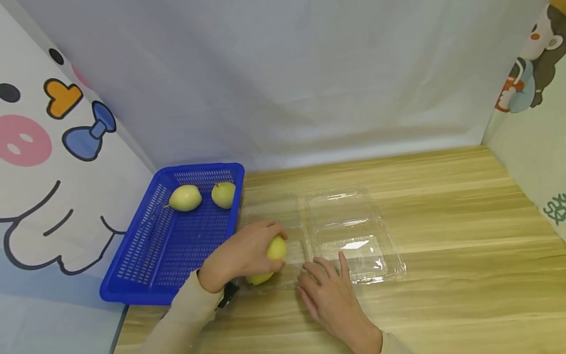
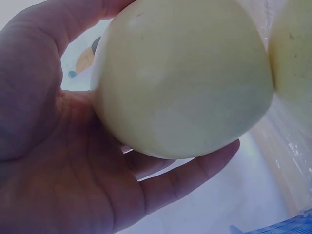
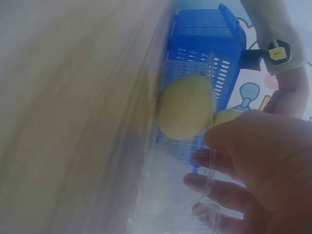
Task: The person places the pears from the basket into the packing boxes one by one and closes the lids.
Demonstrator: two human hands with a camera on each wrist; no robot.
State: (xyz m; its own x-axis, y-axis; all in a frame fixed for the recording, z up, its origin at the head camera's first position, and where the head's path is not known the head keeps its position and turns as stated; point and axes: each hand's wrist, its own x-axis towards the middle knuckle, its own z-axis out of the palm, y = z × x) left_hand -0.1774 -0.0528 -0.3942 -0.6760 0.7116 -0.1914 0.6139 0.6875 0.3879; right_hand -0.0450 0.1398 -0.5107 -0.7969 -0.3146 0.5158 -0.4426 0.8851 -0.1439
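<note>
A pear (image 1: 276, 248) is grasped between the thumb and fingers of the left hand (image 1: 249, 250), over the left half of a clear plastic container (image 1: 353, 250) and touching a second pear (image 1: 259, 280) lying in that half, while nothing is gripped by the right hand (image 1: 333, 307), whose spread fingers are placed at the container's near edge. From left to right on the wooden table (image 1: 464, 246), two further pears (image 1: 185, 198) are contained in the far part of a blue basket (image 1: 192, 246), and the container is positioned just beside it.
</note>
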